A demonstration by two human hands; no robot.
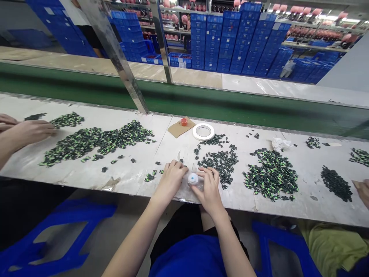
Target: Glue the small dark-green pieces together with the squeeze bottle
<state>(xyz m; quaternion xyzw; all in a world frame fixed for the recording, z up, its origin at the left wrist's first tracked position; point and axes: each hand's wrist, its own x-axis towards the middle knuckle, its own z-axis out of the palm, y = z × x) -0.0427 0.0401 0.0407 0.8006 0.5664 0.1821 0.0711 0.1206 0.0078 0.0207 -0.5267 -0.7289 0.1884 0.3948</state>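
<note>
A small white round piece with a blue dot (pixel 193 178) is at the table's front edge, between my two hands. My right hand (pixel 210 188) has its thumb and fingers closed round the right side of this piece. Just left of it, my left hand (pixel 172 177) rests low over the table with its fingers bent together. Whatever those fingers hold, if anything, is hidden. Beyond my right hand lies a pile of small dark parts (pixel 220 163). A few black-and-green parts (pixel 150 176) lie to the left of my left hand.
Larger heaps of black-and-green parts (pixel 98 142) (pixel 271 175) spread to both sides. A white tape roll (pixel 194 132) and a red-capped pot (pixel 183 122) on cardboard (pixel 174 129) are ahead. A co-worker's hands (pixel 29 132) work at left; another hand (pixel 363 191) shows at right.
</note>
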